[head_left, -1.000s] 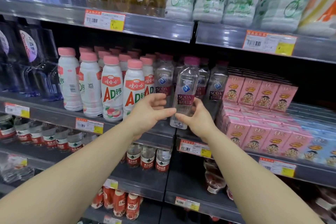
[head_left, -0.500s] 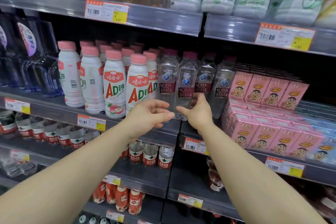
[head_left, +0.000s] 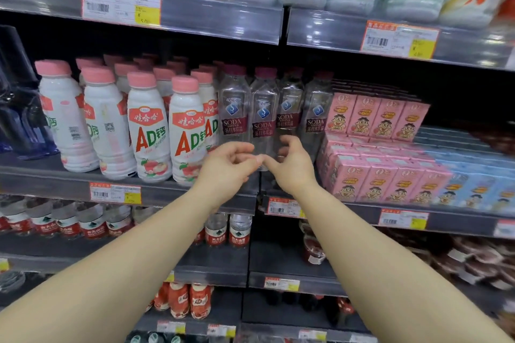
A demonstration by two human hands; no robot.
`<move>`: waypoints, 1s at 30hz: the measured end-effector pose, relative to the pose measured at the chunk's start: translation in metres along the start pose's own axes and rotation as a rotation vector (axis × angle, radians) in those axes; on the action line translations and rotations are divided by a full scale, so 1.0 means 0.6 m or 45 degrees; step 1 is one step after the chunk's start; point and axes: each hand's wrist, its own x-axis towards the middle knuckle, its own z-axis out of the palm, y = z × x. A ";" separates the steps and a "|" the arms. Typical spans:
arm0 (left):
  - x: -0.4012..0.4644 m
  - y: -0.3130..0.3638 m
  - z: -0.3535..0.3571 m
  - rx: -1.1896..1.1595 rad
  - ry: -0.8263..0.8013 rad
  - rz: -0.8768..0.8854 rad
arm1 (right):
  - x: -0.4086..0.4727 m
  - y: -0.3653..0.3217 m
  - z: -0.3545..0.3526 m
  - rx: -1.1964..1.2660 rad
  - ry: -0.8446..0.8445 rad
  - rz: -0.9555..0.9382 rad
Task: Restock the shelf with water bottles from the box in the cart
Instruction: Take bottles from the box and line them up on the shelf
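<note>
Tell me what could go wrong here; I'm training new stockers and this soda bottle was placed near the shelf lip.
1. The front clear soda bottle stands near the shelf edge; either hand could nudge it off when pulling away.
2. The left hand is close to the AD milk bottle; a sideways brush might tip it.
3. The right hand sits between soda bottles and the pink drink cartons, so it may catch on them.

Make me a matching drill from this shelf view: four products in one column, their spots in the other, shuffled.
1. clear soda bottles
2. white AD bottles
3. pink cartons
4. red-label water bottles

A. shelf below the hands
B. left of the soda bottles
C. right of the soda bottles
D. just behind both hands

Pairs: 1-D, 2-B, 3-C, 4-A
</note>
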 end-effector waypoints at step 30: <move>-0.473 0.116 0.921 1.264 -0.785 0.856 | -0.570 0.495 -0.838 -1.249 0.325 0.570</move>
